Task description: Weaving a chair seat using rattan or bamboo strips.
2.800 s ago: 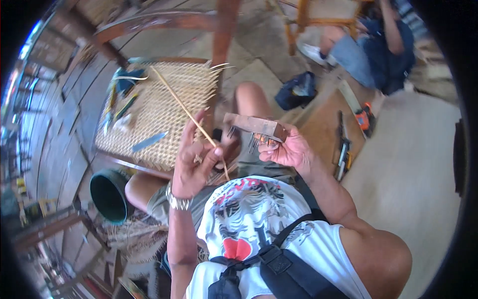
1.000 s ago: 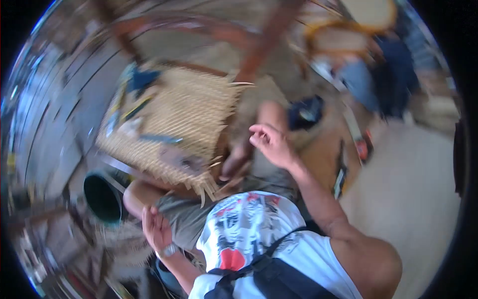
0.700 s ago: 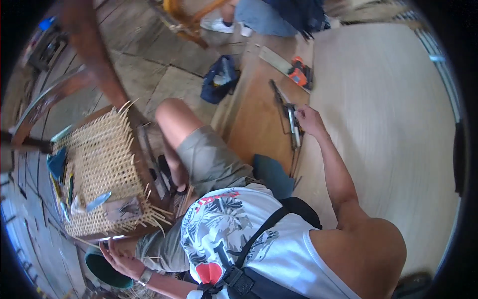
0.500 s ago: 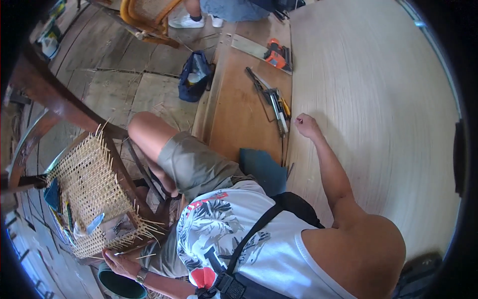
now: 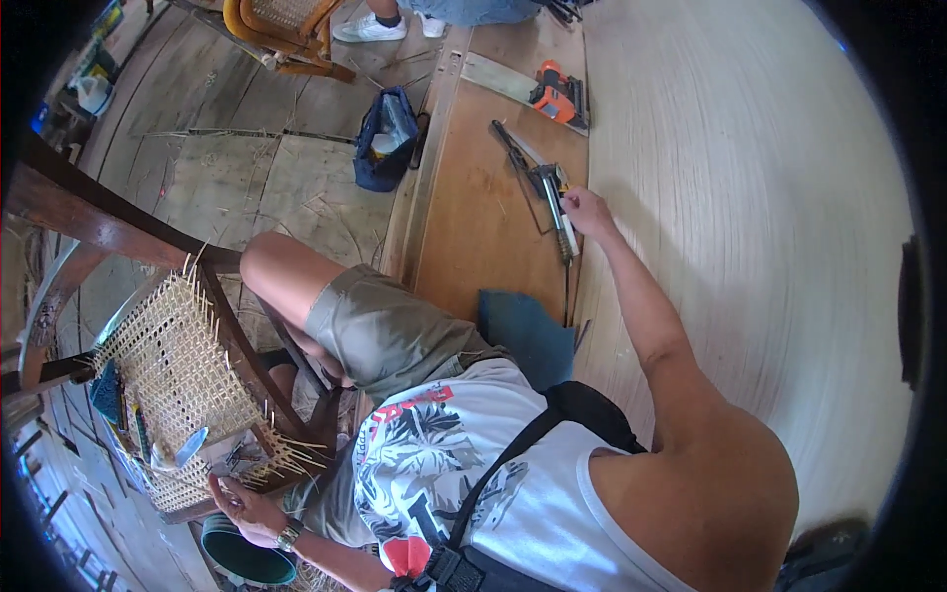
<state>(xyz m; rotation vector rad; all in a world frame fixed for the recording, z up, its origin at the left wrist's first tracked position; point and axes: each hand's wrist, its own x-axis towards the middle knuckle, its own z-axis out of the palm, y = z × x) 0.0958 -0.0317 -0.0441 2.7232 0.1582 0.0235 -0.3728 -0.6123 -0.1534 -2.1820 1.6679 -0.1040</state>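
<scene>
My right hand point(image 5: 588, 211) is over the tools on the wooden board, fingers closed. A bit of a yellow-handled tool point(image 5: 563, 183) shows beside the fingertips; whatever they hold is hidden. Under and beside it lie a metal caulking-gun-like tool point(image 5: 548, 187) and a long thin rod. My left hand point(image 5: 247, 508), with a watch on the wrist, rests by the near corner of a wooden chair's woven cane seat point(image 5: 182, 345). Its fingers are apart and no strand shows clearly between them. Loose cane ends point(image 5: 296, 454) stick out along the seat's edge.
An orange-and-black power tool point(image 5: 559, 94) stands farther up the board point(image 5: 473, 207). A dark blue bag point(image 5: 380, 163) sits on the plank floor. Below my left hand is a green bucket point(image 5: 247, 562). Another person's shoes point(image 5: 370, 30) are at the top, near a rattan chair point(image 5: 286, 39).
My right hand has moved left from the pale panel onto the tools, covering most of the yellow handle. My left hand has shifted slightly down and its fingers have spread.
</scene>
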